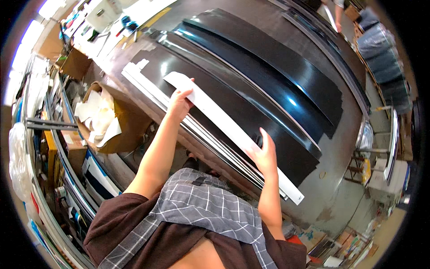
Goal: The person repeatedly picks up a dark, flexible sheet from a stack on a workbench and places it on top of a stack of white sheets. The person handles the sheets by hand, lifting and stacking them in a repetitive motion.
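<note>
A long, flat white strip [219, 118] slants across the front of the table in both my hands. My left hand [181, 102] grips it near its far-left end, with the thumb laid over the edge. Toward the near-right end, my right hand [264, 154] is wrapped round the strip, thumb pointing up. Beneath and beside it, several more white strips [152, 92] lie along the table's near edge. Behind the held strip are glossy black sheets [251, 89], some curved and overlapping. The undersides of my fingers are hidden.
To the left, a cardboard box [127, 119] holds crumpled white scraps. Racks with long panels [67, 166] stand beyond it. Tools and a white container [101, 18] sit at the back left. Another person's hand [338, 27] shows at the far right, near plastic-wrapped stacks [380, 58].
</note>
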Demonstrator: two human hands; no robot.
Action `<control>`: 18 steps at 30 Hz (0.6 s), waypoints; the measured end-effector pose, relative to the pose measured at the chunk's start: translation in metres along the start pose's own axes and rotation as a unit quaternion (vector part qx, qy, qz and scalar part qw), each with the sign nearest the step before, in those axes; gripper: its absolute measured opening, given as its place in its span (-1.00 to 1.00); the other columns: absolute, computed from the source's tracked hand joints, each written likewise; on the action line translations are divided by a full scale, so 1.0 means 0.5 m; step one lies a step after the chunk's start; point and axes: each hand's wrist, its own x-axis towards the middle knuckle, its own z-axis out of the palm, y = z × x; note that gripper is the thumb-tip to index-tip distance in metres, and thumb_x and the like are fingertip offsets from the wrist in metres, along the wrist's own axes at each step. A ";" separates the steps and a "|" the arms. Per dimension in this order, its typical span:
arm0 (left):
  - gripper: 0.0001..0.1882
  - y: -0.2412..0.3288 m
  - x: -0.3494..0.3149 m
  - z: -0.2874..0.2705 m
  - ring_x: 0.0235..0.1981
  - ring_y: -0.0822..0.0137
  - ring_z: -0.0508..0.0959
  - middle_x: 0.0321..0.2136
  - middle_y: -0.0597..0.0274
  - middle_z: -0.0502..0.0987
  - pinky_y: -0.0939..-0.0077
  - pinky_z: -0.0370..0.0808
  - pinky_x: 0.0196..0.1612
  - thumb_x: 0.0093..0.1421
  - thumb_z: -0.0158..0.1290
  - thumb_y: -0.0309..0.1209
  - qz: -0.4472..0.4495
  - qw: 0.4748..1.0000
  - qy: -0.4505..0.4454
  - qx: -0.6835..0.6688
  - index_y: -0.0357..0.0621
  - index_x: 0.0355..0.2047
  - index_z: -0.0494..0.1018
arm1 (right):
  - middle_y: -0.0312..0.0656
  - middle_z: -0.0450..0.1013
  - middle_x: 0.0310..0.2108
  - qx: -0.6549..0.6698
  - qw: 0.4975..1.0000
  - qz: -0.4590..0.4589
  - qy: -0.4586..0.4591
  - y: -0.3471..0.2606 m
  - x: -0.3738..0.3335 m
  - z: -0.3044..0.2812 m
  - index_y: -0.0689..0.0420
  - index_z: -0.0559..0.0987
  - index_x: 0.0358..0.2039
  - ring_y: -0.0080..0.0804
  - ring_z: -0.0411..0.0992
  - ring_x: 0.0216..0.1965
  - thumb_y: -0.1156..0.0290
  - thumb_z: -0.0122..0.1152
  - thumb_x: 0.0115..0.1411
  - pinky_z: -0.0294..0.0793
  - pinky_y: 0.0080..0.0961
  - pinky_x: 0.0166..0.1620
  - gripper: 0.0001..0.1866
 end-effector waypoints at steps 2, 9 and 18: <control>-0.54 0.021 -0.005 -0.021 -0.16 0.39 0.53 -0.18 0.32 0.52 0.35 0.52 -0.08 0.18 0.02 -0.54 0.017 1.000 -0.012 0.016 0.01 0.12 0.38 | 0.01 0.39 0.06 0.056 0.996 0.013 -0.070 -0.078 0.094 0.065 0.15 0.35 0.13 -0.13 0.36 0.09 0.23 0.44 -0.08 0.32 -0.30 0.15 -0.24; -0.70 0.090 0.032 -0.189 -0.18 0.34 0.55 -0.14 0.25 0.54 0.41 0.49 -0.15 0.18 0.11 -0.30 0.049 0.912 0.082 0.398 -0.20 -0.13 0.50 | -0.40 0.38 -0.58 0.143 0.951 0.092 -0.259 -0.078 0.264 0.254 0.22 0.55 -0.47 -0.66 0.30 -0.49 0.38 0.31 -0.03 0.32 -0.58 -0.38 -0.81; -0.45 0.123 0.049 -0.245 0.32 0.06 0.08 0.24 0.04 0.18 0.06 0.00 0.32 0.21 0.04 -0.21 0.211 0.582 0.028 0.785 -0.13 0.16 0.27 | -0.29 0.41 -0.63 0.109 0.970 0.084 -0.200 -0.062 0.304 0.284 0.25 0.55 -0.52 -0.64 0.32 -0.54 0.42 0.29 -0.06 0.33 -0.53 -0.44 -0.84</control>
